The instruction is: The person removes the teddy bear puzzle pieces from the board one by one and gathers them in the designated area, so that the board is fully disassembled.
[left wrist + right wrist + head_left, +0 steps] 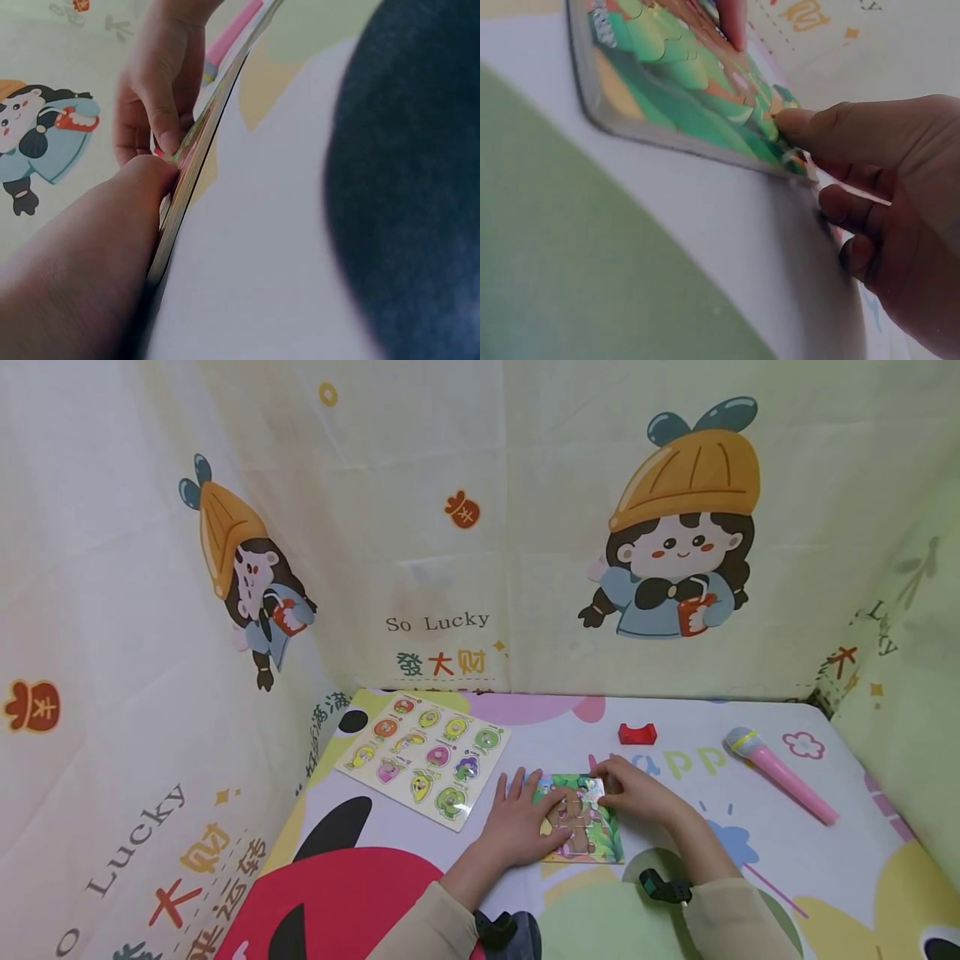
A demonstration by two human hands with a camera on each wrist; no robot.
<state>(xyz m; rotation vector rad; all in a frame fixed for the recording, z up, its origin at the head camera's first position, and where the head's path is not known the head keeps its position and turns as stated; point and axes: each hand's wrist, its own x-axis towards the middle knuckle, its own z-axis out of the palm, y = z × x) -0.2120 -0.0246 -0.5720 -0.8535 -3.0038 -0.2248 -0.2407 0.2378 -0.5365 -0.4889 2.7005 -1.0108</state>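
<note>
Beside fruit board (411, 762), spread left hand (517, 822) overlaps puzzle (583, 827); right hand (637, 792) apparently pinches it.

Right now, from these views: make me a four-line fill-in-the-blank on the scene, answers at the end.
1. The left hand lies partly over the jigsaw puzzle, while the right hand touches its far ____ corner.
2. The board of cartoon fruit lies to the person's ____ of the jigsaw puzzle.
3. The microphone has a yellow-banded grey head and a ____ handle.
4. The small notched block, farther off than the jigsaw puzzle, is ____.

Missing words: right; left; pink; red.
</note>
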